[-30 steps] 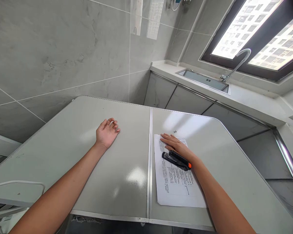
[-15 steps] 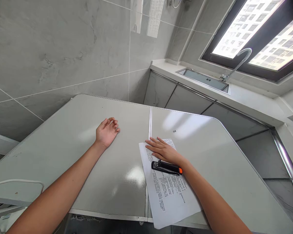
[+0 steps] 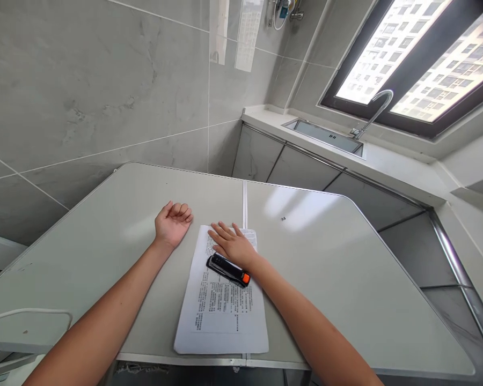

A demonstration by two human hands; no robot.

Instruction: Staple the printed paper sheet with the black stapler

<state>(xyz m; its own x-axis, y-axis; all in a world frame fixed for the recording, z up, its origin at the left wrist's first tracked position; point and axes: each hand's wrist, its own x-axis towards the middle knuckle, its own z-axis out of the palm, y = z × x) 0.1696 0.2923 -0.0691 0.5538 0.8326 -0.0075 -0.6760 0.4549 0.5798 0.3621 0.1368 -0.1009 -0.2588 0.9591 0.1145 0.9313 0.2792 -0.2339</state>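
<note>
My right hand (image 3: 235,245) lies flat on the upper part of a printed sheet of paper (image 3: 215,338), fingers spread. Just below that hand, a black stapler (image 3: 227,269) with an orange end rests on the paper at a slant, its orange end near my wrist. To the left, my left hand (image 3: 173,222) rests palm up on the table with its fingers curled in. I see nothing in it, and it is apart from the paper. Whether more sheets lie under the top one I cannot tell.
The pale folding table (image 3: 326,289) has a metal seam (image 3: 245,203) down its middle. Tiny metallic bits (image 3: 283,219) lie on its right half. Behind stands a counter with a sink (image 3: 326,136) and a faucet (image 3: 372,115). A white cable (image 3: 28,310) crosses the left front.
My right hand has slid left, and the paper and stapler have shifted left and turned with it. The fingers of my left hand have curled further in.
</note>
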